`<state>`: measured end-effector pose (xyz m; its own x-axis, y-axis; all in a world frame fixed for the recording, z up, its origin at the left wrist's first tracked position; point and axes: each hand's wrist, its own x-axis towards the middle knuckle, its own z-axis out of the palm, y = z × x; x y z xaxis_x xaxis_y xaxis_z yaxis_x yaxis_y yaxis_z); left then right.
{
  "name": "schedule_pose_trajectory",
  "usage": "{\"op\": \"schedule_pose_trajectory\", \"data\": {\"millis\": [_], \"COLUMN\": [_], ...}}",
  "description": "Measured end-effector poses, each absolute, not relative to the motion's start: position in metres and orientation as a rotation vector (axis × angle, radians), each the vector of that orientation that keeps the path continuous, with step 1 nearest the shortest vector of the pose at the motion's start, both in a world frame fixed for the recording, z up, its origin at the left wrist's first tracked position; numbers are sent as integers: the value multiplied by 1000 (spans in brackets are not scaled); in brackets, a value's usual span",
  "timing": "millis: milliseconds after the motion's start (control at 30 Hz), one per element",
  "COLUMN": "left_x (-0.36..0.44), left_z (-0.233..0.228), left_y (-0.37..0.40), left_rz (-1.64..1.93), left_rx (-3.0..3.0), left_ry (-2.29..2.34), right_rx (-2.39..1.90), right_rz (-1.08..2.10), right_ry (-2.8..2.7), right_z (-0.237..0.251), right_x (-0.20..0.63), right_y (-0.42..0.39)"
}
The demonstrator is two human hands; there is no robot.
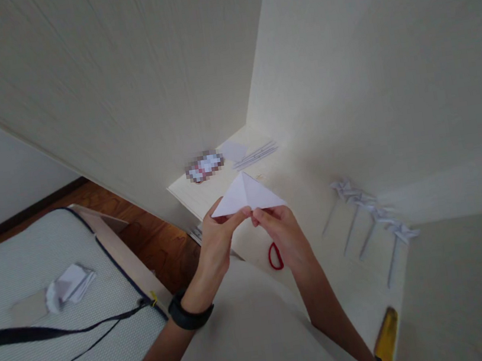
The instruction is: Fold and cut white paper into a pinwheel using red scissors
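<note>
A folded white paper triangle point(245, 195) sits between my hands, its long edge running left to right nearest me and its peak pointing far. My left hand point(218, 231) pinches its left half, my right hand point(279, 223) its right, thumbs almost meeting mid-edge; neither is nearer. Past it, thin sticks point(255, 156) lie on the surface point(301, 196); right, paper pinwheels point(363, 200); nearer, a red loop handle point(271, 258). I can't make out any container.

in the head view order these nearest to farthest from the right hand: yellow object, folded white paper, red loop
1. Folded white paper: in the fingers of the right hand.
2. Red loop: just left of that hand.
3. Yellow object: far right, toward the picture's bottom.
</note>
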<state>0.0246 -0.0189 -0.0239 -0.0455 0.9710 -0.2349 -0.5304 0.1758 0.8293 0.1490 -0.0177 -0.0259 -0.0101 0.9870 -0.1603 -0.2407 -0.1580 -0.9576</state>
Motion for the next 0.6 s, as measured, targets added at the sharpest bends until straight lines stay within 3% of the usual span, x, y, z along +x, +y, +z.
{"op": "schedule_pose_trajectory", "data": {"millis": [600], "left_x": [20], "left_z": [-26], "left_y": [-15], "left_rz": [1252], "left_rx": [671], "left_ry": [935], "right_rx": [-1229], "right_rz": [1336], "right_ry": [-891], "right_z": [-18], "right_x": [149], "right_y": [-21]}}
